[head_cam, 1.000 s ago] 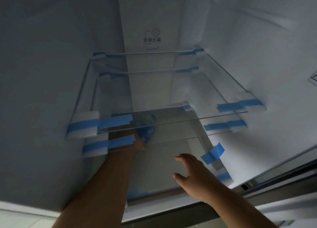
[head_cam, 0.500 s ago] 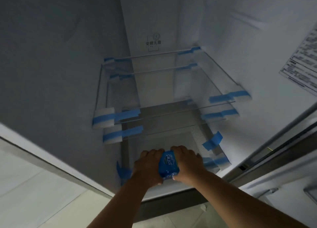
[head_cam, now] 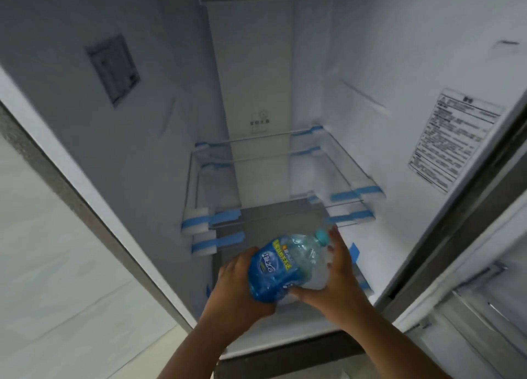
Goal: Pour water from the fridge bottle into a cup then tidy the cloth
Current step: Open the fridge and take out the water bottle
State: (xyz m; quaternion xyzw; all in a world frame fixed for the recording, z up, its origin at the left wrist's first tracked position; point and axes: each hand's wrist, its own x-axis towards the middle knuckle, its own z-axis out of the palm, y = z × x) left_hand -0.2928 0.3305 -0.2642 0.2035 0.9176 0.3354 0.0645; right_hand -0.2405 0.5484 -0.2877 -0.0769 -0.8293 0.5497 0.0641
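Observation:
A clear plastic water bottle (head_cam: 288, 264) with a blue label and a teal cap is tilted in front of the open fridge, cap pointing up and to the right. My left hand (head_cam: 236, 290) grips its lower, labelled end from the left and below. My right hand (head_cam: 333, 273) holds the upper part from the right, fingers reaching up beside the cap. No cup and no cloth are in view.
The fridge interior (head_cam: 256, 93) is open, with glass shelves (head_cam: 273, 207) taped in blue at their corners. The fridge door (head_cam: 484, 264) stands open at the right. A pale tiled floor (head_cam: 57, 293) lies at the left.
The bottle has come out from under the glass shelves and now sits outside the fridge front. Both hands have pulled back with it, and the view has backed away and tilted up.

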